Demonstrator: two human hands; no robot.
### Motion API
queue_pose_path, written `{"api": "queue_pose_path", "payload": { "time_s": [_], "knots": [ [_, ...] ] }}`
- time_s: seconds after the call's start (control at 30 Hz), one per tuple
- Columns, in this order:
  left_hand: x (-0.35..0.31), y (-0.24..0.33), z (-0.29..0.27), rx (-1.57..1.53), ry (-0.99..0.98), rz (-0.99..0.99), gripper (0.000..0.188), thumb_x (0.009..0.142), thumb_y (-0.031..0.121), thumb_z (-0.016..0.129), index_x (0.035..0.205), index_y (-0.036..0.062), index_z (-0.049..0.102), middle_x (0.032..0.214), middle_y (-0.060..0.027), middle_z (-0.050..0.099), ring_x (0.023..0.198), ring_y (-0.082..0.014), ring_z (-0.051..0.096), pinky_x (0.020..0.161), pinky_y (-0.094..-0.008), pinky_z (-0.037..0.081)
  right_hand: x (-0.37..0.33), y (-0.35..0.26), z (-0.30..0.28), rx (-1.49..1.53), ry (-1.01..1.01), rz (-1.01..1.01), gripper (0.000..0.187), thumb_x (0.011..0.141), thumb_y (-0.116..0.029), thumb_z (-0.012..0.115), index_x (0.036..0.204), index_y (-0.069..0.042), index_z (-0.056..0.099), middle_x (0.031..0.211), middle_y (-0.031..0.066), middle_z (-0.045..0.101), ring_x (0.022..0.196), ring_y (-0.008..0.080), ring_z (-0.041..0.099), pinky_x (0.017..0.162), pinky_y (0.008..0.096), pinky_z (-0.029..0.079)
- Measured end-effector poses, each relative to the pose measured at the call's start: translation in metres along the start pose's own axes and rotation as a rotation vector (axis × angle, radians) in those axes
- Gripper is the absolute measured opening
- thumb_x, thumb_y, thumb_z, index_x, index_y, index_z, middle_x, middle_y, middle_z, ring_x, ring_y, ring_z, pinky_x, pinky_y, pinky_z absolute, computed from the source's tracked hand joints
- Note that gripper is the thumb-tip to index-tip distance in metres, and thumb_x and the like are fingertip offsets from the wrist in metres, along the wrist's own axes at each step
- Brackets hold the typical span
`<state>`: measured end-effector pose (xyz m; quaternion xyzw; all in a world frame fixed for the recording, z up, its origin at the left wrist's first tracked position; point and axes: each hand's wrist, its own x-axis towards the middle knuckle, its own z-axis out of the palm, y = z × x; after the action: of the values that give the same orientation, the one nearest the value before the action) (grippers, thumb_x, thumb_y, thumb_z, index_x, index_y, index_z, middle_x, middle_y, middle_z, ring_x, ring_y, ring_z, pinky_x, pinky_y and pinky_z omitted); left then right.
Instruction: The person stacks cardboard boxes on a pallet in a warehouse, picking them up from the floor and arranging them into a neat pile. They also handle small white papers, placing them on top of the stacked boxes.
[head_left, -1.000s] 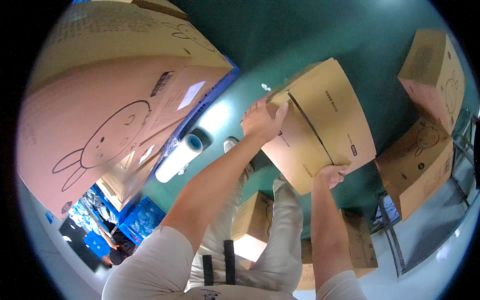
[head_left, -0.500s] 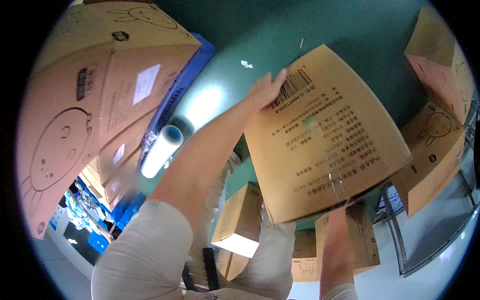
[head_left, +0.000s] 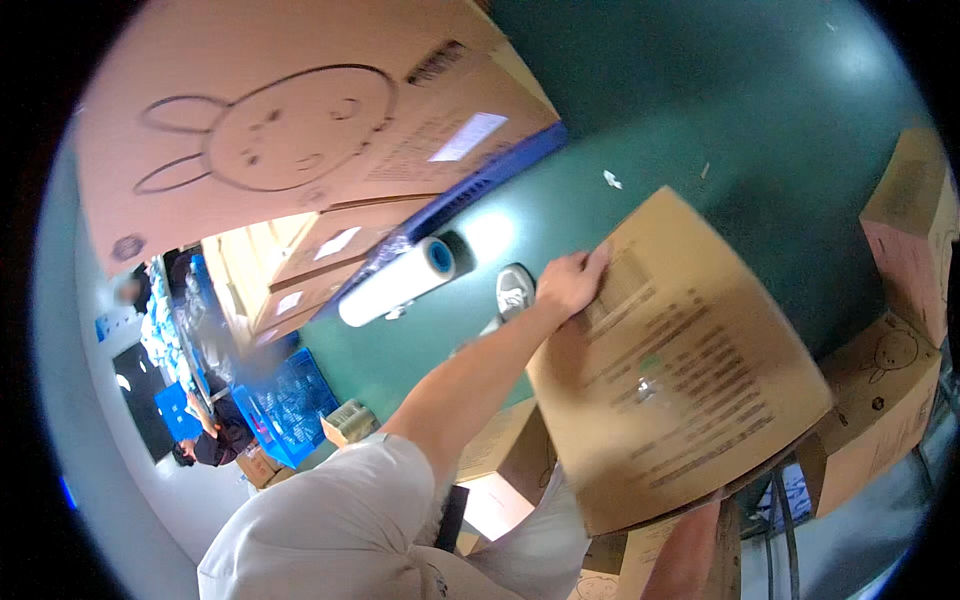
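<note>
A brown cardboard box point(head_left: 690, 370) with dark printing and clear tape hangs tilted in front of me. My left hand point(head_left: 573, 283) is closed on its upper left edge, thumb side on the printed face. My right forearm point(head_left: 685, 550) reaches up to the box's lower edge. The right hand itself is hidden by the box, so its fingers do not show. Below the box, partly covered by it, another carton point(head_left: 510, 455) stands near my legs.
At left, large cartons point(head_left: 290, 130) are stacked on a blue pallet point(head_left: 500, 175). A white film roll point(head_left: 395, 285) lies beside it. Blue crates point(head_left: 285, 400) and another person point(head_left: 215, 430) are farther left. More cartons point(head_left: 880, 400) stand at right by a metal frame. Scraps point(head_left: 612, 180) lie on the green floor.
My view has swung left, so the stacked cartons, film roll and floor have shifted right in it. The held box sits lower and farther right, still in my left hand. My shoe now shows.
</note>
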<state>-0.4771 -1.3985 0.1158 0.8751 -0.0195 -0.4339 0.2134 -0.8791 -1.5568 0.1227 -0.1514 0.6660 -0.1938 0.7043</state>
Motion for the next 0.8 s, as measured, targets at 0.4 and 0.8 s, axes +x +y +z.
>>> {"api": "queue_pose_path", "payload": {
  "time_s": [0.4,0.8],
  "knots": [
    [-0.31,-0.194,-0.259,-0.52,0.462,-0.446,0.087,0.086,0.072,0.042,0.119,-0.005,0.064,0.119,-0.0234,0.064,0.117,-0.0319,0.059,0.1,-0.0388,0.041,-0.238,-0.004,0.121,-0.486,-0.188,-0.004,0.073,0.1,-0.059,0.038,0.139,0.002,0.044,0.133,0.0189,0.052,0.118,0.032,0.053,0.096,0.0461,0.042],
    [-0.366,-0.454,-0.429,-1.09,0.546,-0.414,0.087,0.087,0.067,0.048,0.12,-0.0127,0.06,0.117,-0.0246,0.065,0.108,-0.0309,0.062,0.094,-0.0394,0.047,-0.498,0.137,0.309,-0.668,-0.357,-0.217,0.068,0.099,-0.056,0.045,0.129,0.004,0.053,0.127,0.0124,0.06,0.114,0.023,0.055,0.098,0.036,0.043]
  ]
}}
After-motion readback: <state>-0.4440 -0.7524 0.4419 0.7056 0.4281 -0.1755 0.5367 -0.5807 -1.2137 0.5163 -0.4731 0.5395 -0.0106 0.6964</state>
